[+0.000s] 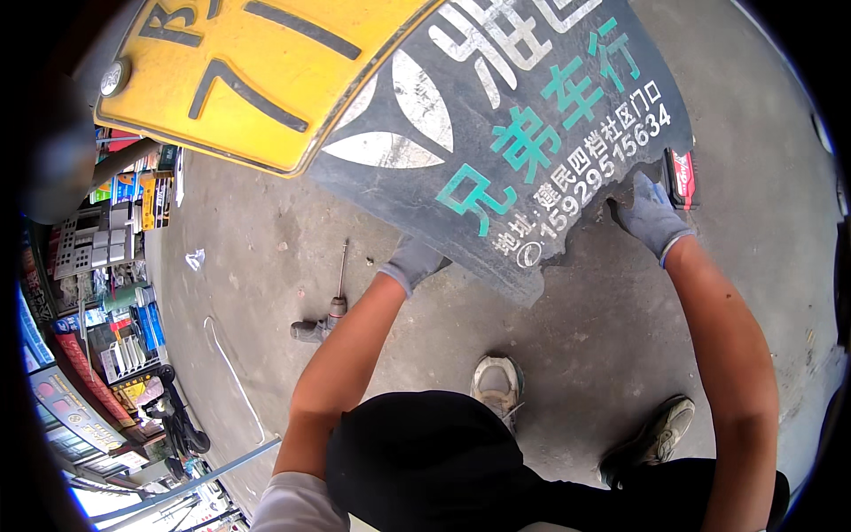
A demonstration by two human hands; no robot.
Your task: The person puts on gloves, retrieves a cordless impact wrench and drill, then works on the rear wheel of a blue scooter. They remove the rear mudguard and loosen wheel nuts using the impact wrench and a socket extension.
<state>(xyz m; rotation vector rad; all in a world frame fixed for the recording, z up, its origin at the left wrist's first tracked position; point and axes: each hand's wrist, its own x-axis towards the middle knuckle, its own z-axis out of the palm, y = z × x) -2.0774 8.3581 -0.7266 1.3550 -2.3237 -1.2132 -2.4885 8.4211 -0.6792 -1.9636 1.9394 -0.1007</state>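
While the dark flap [523,133] hangs beside the yellow plate [275,58], visible long axis slanting up rightward, left hand [414,263] reaches behind, right hand [654,217] meets its ragged edge (I cannot tell either grip's closure).

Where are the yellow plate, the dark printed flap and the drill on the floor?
Yellow plate [273,78]: head view, middle of its face.
Dark printed flap [498,117]: head view, its middle.
Drill [337,308]: head view, collar behind the bit.
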